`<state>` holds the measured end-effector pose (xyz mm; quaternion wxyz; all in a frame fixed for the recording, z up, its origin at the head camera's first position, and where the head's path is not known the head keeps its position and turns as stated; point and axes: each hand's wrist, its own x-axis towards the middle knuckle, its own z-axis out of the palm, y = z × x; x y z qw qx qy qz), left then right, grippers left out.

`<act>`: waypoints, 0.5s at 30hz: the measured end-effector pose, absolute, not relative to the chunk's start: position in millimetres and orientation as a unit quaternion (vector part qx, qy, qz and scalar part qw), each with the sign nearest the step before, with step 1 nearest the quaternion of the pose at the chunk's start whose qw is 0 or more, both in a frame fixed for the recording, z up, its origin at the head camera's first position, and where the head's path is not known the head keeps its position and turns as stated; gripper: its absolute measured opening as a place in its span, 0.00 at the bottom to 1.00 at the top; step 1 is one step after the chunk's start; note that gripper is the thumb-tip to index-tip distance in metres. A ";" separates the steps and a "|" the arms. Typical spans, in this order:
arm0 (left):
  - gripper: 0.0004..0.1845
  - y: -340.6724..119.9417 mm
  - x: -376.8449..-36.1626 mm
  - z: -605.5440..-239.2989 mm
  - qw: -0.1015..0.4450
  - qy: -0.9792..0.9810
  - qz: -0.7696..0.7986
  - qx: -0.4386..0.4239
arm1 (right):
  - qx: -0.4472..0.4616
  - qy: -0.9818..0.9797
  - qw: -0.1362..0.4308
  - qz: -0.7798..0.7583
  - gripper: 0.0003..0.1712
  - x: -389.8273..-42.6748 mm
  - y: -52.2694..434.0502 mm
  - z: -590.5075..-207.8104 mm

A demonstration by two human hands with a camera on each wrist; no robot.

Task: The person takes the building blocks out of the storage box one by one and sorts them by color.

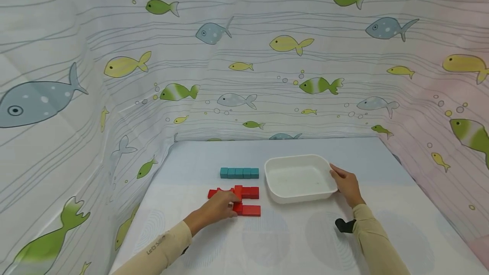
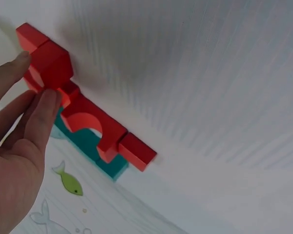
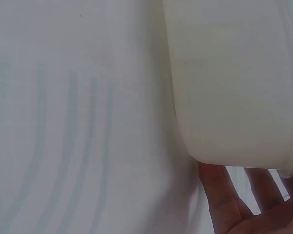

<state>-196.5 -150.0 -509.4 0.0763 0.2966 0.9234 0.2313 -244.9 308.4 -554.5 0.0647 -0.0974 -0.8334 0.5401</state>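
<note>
My left hand (image 1: 218,206) is at the red blocks, pinching one red block (image 1: 238,192) between thumb and fingers. In the left wrist view that block (image 2: 52,62) stands out above its neighbours. Beside it, a red arch-shaped block (image 2: 94,122) and a small red end block (image 2: 137,151) lie in a row. Nearer the person is a flat red block (image 1: 251,210). With its thumb at the rim and fingers outside, my right hand (image 1: 347,185) grips the right end of a white plastic tub (image 1: 298,200). The right wrist view shows those fingers (image 3: 219,195) against the tub's end wall.
A straight row of teal blocks (image 1: 239,173) lies behind the red ones, left of the tub. The white patterned cloth (image 1: 267,241) covers the table. Fish-print curtains (image 1: 244,54) rise behind and on both sides. A black strap piece (image 1: 345,225) sticks out at the right wrist.
</note>
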 end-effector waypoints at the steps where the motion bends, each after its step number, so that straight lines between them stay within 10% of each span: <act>1: 0.25 -150.3 -196.2 -507.5 0.081 0.922 0.235 0.296 | -0.098 -0.834 0.066 0.540 0.28 -245.1 308.7 -554.7; 15: 0.23 -167.6 -225.7 -495.6 0.010 0.939 0.231 0.255 | -0.103 -0.864 0.076 0.486 0.29 -239.0 310.5 -554.2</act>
